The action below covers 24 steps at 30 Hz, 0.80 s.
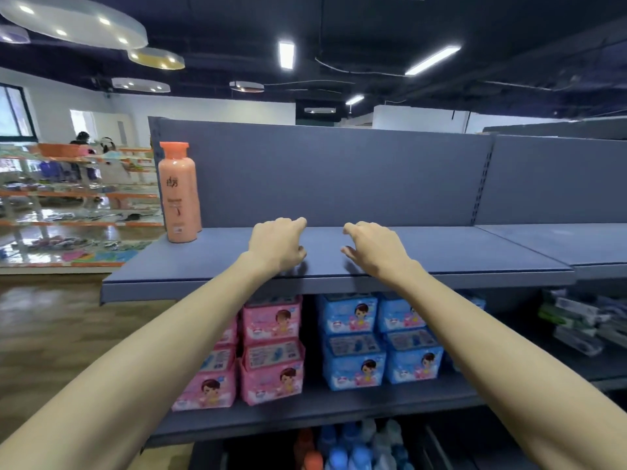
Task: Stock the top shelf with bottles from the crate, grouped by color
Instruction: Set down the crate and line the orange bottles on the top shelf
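Orange bottle upright, cap up, far left of top shelf, left hand and right hand loosely curled, empty

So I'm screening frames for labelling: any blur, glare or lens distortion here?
Head view: wide-angle bending curves the top shelf edge; ceiling lights blow out; bottles at the bottom edge are soft; the orange bottle, left hand and right hand are sharp, casting faint shadows.
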{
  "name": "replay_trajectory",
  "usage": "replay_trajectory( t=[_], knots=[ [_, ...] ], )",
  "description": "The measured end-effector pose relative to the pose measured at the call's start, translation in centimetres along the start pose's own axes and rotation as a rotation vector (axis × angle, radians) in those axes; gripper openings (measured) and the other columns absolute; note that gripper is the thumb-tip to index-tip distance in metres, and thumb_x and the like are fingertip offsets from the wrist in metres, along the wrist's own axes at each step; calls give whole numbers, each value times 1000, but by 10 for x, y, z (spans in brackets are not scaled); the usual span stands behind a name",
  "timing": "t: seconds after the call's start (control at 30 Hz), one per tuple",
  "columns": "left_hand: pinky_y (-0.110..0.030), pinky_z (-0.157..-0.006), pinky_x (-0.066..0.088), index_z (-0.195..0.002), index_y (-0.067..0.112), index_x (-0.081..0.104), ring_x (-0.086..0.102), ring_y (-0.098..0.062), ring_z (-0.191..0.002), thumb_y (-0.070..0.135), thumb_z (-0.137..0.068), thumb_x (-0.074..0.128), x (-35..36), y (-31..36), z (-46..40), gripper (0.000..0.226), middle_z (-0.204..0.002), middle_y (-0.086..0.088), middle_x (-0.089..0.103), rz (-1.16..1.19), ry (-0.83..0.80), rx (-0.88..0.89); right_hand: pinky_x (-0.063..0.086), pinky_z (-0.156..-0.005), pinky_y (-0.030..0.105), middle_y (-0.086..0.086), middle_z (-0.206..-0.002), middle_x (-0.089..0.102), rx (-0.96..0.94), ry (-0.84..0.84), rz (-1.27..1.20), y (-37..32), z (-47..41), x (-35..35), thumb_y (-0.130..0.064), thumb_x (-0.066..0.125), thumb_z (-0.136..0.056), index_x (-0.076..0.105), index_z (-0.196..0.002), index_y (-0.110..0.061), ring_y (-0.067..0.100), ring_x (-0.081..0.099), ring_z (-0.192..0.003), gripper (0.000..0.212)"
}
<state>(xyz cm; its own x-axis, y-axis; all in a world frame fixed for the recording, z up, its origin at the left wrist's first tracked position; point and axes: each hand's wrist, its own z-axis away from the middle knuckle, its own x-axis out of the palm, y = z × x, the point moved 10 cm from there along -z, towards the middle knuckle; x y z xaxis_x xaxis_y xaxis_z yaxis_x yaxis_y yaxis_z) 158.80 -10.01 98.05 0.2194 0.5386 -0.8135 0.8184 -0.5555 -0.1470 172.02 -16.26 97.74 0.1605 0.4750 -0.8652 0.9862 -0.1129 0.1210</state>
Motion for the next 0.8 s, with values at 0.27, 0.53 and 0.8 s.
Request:
replay_trajectory(
  t=[0.27, 0.53, 0.8],
  knots=[
    [-31, -63, 34, -113, 16, 52, 61, -30, -90, 30, -85, 54, -9, 13, 2, 31, -99, -4, 65, -4, 14, 6, 46, -82, 39, 8, -120, 62, 1, 13, -10, 11, 5, -7, -33, 48, -100, 53, -123, -13, 30, 56, -109, 31],
    [-30, -44, 41, -89, 14, 60, 56, -25, -69, 26, -79, 55, -45, 39, 110, 17, -74, 0, 57, 50, 368, 241, 50, -74, 38, 1, -111, 65, -106, 104, -57, -14, 93, -9, -30, 51, -97, 59, -116, -18, 28, 62, -99, 24],
    [-27, -41, 31, -87, 14, 59, 57, -26, -67, 27, -72, 64, 47, 78, 189, 20, -74, -2, 56, 80, 121, 313, 47, -56, 34, 1, -94, 66, -108, 12, -117, -40, 169, 76, -28, 60, -90, 63, -104, -18, 27, 64, -86, 18]
  ],
)
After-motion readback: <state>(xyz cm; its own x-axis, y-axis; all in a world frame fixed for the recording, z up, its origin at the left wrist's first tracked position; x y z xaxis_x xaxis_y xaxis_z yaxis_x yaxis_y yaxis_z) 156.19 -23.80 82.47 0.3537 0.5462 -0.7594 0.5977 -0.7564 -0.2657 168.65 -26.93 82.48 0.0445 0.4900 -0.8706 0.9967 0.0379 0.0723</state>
